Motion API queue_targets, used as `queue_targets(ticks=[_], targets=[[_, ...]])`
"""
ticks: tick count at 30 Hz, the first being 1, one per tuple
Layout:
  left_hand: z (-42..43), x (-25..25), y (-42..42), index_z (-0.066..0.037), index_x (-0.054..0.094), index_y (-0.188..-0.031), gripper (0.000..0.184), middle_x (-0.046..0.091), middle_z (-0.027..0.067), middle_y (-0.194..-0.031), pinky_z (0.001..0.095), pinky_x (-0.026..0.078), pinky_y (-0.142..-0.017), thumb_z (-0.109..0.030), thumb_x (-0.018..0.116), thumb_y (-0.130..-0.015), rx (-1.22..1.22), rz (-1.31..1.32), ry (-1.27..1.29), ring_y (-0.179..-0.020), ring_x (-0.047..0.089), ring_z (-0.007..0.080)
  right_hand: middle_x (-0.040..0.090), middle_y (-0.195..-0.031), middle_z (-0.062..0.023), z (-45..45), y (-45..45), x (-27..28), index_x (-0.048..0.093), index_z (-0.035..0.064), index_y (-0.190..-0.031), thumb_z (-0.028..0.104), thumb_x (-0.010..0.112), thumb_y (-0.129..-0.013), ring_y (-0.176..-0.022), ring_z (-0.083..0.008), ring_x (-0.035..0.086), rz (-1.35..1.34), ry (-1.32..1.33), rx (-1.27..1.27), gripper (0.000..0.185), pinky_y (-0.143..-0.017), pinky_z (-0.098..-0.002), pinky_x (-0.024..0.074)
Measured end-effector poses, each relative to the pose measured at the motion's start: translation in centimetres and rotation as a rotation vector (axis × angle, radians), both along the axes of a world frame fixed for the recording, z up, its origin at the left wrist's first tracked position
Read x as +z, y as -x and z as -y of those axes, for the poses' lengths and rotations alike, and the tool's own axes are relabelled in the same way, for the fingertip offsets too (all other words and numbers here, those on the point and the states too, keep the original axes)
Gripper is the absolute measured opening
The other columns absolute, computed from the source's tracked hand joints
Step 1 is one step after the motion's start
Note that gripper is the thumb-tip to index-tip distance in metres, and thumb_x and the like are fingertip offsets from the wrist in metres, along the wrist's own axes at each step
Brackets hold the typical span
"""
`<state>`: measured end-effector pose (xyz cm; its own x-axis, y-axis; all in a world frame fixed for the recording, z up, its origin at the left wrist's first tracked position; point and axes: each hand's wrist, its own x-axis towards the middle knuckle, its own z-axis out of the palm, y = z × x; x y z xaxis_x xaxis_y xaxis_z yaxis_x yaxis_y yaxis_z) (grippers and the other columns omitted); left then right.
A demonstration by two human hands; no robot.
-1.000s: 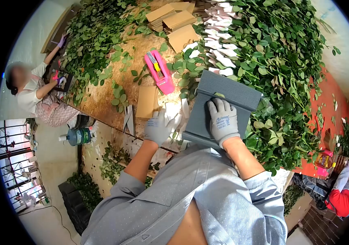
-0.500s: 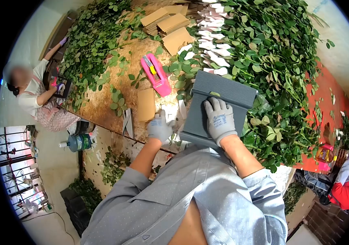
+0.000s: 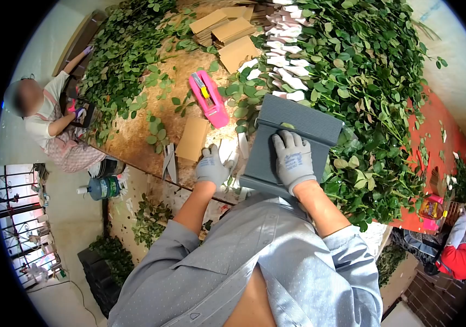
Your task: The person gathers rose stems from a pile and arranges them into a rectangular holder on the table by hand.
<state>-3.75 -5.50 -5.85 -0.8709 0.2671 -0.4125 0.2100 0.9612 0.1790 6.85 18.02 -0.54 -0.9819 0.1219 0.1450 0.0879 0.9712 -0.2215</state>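
My right hand (image 3: 294,159), in a grey work glove, lies flat with fingers stretched on a dark grey ribbed stand (image 3: 298,115) at the table's near edge. A small leaf rests by its fingertips. My left hand (image 3: 212,168), gloved alike, is on the tabletop with its fingers apart and thumb out. Its fingertips are beside the lower corner of a brown cardboard piece (image 3: 192,139); whether they touch it I cannot tell. Scissors (image 3: 170,162) lie left of that hand. A pink tape dispenser (image 3: 209,99) is beyond the cardboard.
Stacked cardboard pieces (image 3: 233,30) lie at the back. White-wrapped stem ends (image 3: 290,62) line a big heap of leafy stems (image 3: 358,71) on the right. More foliage (image 3: 115,54) covers the left, where a co-worker (image 3: 53,114) stands. Another person in red (image 3: 459,256) is at far right.
The cardboard piece has tilted, its top turning slightly right and its lower end left. My left hand's thumb has spread outward. The right hand stays on the stand.
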Motion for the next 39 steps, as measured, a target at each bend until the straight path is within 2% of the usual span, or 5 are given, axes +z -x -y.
queue_targets(ticks=[13, 23, 29, 34, 39], targets=[[1.2, -1.5, 0.4, -0.006, 0.059, -0.13, 0.055, 0.06, 0.0193, -0.122, 0.048, 0.046, -0.101, -0.026, 0.079, -0.082, -0.016, 0.069, -0.502, -0.118, 0.058, 0.0372, 0.058, -0.136, -0.0122, 0.0, 0.1, 0.1, 0.062, 0.0092, -0.131, 0.012, 0.061, -0.084, -0.127, -0.03, 0.053, 0.001, 0.006, -0.003, 0.047, -0.102, -0.0478, 0.0414], [-0.9, 0.4, -1.4, -0.007, 0.035, -0.148, 0.09, 0.043, 0.0255, -0.139, 0.0508, 0.045, -0.103, -0.027, 0.081, -0.073, -0.338, -0.036, -0.049, -0.128, 0.047, 0.0453, 0.058, -0.134, -0.0137, 0.0, 0.2, 0.2, 0.062, 0.0079, -0.13, 0.007, 0.06, -0.081, -0.124, -0.0332, 0.054, -0.008, 0.041, 0.002, 0.048, -0.104, -0.0474, 0.0412], [-2.0, -1.0, -1.4, -0.007, 0.039, -0.145, 0.077, 0.046, 0.0236, -0.133, 0.0495, 0.045, -0.103, -0.016, 0.074, -0.077, -0.336, -0.017, -0.013, -0.128, 0.046, 0.043, 0.058, -0.134, -0.0136, 0.0, 0.2, 0.1, 0.062, 0.008, -0.13, 0.007, 0.062, -0.08, -0.124, -0.0332, 0.054, -0.033, 0.038, 0.008, 0.049, -0.103, -0.0474, 0.0415], [0.6, -4.8, 0.8, -0.003, 0.061, -0.11, 0.035, 0.061, 0.0231, -0.11, 0.0492, 0.05, -0.093, -0.007, 0.066, -0.076, -0.135, -0.258, -0.288, -0.104, 0.06, 0.0444, 0.058, -0.135, -0.0125, 0.0, 0.2, 0.3, 0.062, 0.0088, -0.13, 0.009, 0.062, -0.081, -0.125, -0.0316, 0.054, 0.0, 0.031, -0.006, 0.049, -0.102, -0.0475, 0.0413], [1.1, -2.0, 3.4, 0.0, 0.061, -0.122, 0.041, 0.064, 0.0259, -0.106, 0.048, 0.05, -0.092, -0.007, 0.063, -0.081, -0.093, -0.161, -0.359, -0.106, 0.062, 0.0428, 0.058, -0.135, -0.0117, 0.1, 0.2, 0.0, 0.062, 0.0089, -0.13, 0.011, 0.061, -0.083, -0.126, -0.03, 0.053, 0.014, 0.025, -0.008, 0.047, -0.103, -0.0479, 0.0408]])
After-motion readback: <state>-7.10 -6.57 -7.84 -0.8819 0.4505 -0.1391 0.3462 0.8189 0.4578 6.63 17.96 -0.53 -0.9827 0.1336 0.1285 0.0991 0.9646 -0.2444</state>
